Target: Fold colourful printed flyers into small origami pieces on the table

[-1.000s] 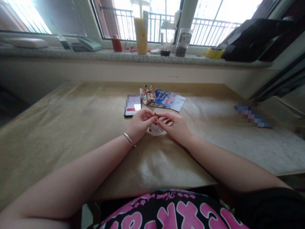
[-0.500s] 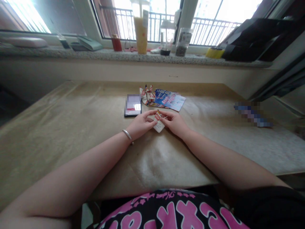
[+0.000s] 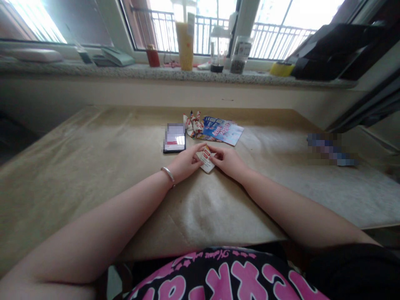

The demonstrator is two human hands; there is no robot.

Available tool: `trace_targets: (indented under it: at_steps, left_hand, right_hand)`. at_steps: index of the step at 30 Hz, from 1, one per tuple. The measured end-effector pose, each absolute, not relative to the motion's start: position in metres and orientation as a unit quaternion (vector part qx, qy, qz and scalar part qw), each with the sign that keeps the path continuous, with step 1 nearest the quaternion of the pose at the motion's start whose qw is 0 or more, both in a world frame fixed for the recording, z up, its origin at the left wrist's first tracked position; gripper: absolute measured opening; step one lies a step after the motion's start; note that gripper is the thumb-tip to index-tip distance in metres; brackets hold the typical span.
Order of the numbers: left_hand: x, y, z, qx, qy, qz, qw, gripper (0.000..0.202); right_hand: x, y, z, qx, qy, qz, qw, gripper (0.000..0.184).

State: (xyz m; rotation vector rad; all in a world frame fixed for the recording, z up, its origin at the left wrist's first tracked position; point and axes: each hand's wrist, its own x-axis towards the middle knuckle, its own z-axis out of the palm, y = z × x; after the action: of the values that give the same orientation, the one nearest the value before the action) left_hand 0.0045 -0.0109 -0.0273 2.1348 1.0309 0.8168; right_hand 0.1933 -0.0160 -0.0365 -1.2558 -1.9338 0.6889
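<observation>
Between my two hands is a small folded paper piece [image 3: 207,164], white with red and yellow print, its point facing away from me. My left hand [image 3: 188,161] pinches its left edge with thumb and fingers. On the opposite edge, my right hand [image 3: 228,161] grips it with the fingers curled behind. Just beyond lie several folded paper pieces [image 3: 194,126] in a crumpled-looking cluster, in the same white and red print. Beside them a fan of blue printed sheets [image 3: 226,132] rests on the table. A phone or tablet [image 3: 174,139] with its screen lit lies left of the cluster.
A beige cloth covers the table [image 3: 93,166]. A blurred blue packet [image 3: 331,150] lies at the far right. Along the stone windowsill [image 3: 125,71] stand a yellow-filled cup [image 3: 185,46], a red-capped jar [image 3: 153,56], clear containers [image 3: 239,54] and a black object [image 3: 328,52].
Both hands stay in place around the folded paper. My fingers have shifted slightly along its edges, and more of its printed face shows. Things on the table have not moved.
</observation>
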Motion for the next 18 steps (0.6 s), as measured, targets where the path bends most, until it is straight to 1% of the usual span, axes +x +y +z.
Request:
trace_targets:
  at_steps: [2, 5, 8, 10, 11, 14, 18]
  left_hand:
    - [0.004, -0.012, -0.028, 0.818, 0.392, 0.313, 0.281, 0.062]
    - [0.004, -0.012, -0.027, 0.839, 0.400, 0.300, 0.214, 0.050]
    - [0.003, -0.010, -0.027, 0.870, 0.396, 0.251, 0.152, 0.036]
    - [0.003, -0.009, -0.027, 0.889, 0.380, 0.224, 0.124, 0.032]
    - [0.002, -0.009, -0.027, 0.896, 0.373, 0.214, 0.115, 0.031]
    - [0.002, -0.009, -0.028, 0.904, 0.366, 0.198, 0.100, 0.030]
    - [0.003, -0.011, -0.027, 0.907, 0.364, 0.194, 0.082, 0.029]
  right_hand:
    - [0.192, -0.017, -0.035, -0.482, -0.752, 0.261, 0.365, 0.049]
    - [0.191, -0.019, -0.035, -0.477, -0.756, 0.250, 0.372, 0.049]
    - [0.193, -0.019, -0.035, -0.486, -0.778, 0.194, 0.347, 0.034]
    - [0.195, -0.019, -0.033, -0.497, -0.797, 0.145, 0.312, 0.026]
    - [0.197, -0.019, -0.032, -0.501, -0.804, 0.126, 0.294, 0.025]
    - [0.200, -0.019, -0.030, -0.500, -0.817, 0.106, 0.266, 0.030]
    - [0.201, -0.021, -0.029, -0.490, -0.826, 0.088, 0.264, 0.038]
